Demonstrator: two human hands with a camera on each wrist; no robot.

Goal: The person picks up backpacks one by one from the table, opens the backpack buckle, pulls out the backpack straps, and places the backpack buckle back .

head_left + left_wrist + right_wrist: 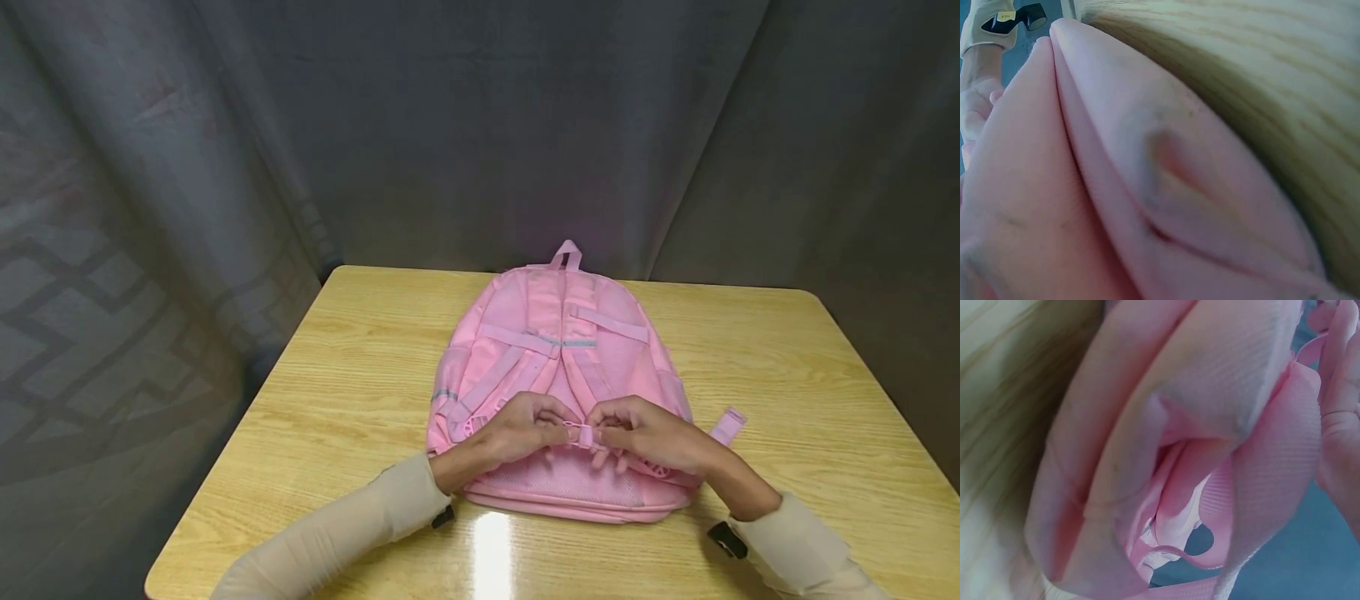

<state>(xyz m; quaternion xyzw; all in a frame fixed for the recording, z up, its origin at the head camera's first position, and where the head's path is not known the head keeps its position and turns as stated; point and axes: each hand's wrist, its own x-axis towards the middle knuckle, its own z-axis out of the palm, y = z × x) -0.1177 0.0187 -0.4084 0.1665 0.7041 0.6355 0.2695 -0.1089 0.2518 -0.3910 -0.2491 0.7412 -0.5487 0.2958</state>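
- Two hands meet over the near end of the pink backpack [558,367], which lies back-panel up, centred on the wooden counter [360,375], grab loop pointing away from us.
- Left hand [525,427]: fingers curled, grip pinching one side of the small pink buckle [583,433]. Right hand [648,433]: fingers likewise curled, pinching the other side. Neither grip stands open; both close on the buckle and its webbing.
- We cannot tell from the head view whether the buckle halves are mated or merely touching; the wrist views show only pink fabric folds up close.
- Risk 1: halves slightly tilted against each other. We judge they could jam or slide past rather than seat.
- Risk 2: a fingertip or loose fabric sits right at the joint. It could get nipped as the parts close.
- Risk 3: a sideways pull on the strap could drag the light bag across the glossy counter.
- Risk 4: the loose strap end [727,425] lies free to the right of the bag. It may twist if the webbing is tugged.
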